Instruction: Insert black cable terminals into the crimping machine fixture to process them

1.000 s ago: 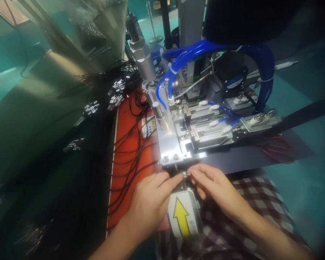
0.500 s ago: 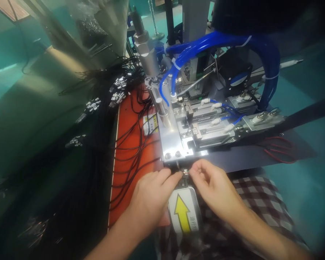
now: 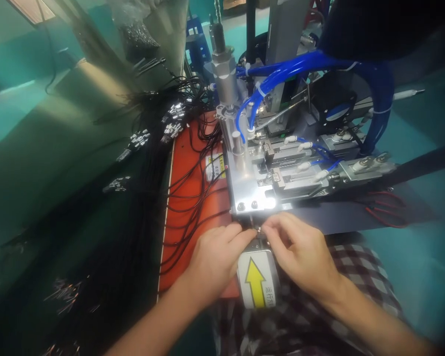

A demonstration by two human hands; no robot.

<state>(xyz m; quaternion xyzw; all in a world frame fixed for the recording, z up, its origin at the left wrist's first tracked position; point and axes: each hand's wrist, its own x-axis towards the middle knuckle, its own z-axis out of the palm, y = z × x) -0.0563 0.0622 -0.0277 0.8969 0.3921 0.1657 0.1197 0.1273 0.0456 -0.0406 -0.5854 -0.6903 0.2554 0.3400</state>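
My left hand is mostly curled, palm down, with the extended digit's tip beside a small metallic part. My right hand has thumb and forefinger drawn nearly together on the opposite side of it. The contact zone is too small and blurred: I cannot tell whether either hand grips the part or only touches it. The part sits between my fingertips, just in front of the machine's metal plate and beyond the arrow label.

Caution, by my judgement:

- Slip: a part this small could drop or twist out of line if fingertip pressure is uneven.
- Misalignment: my fingers partly cover the part, so a skewed seat could go unnoticed.
- Pinch: my fingertips are close to the machine's front edge; a moving mechanism there could catch them.
- Snag: black cables cross the red counter near my left hand; a drawn sleeve or wrist could pull one.
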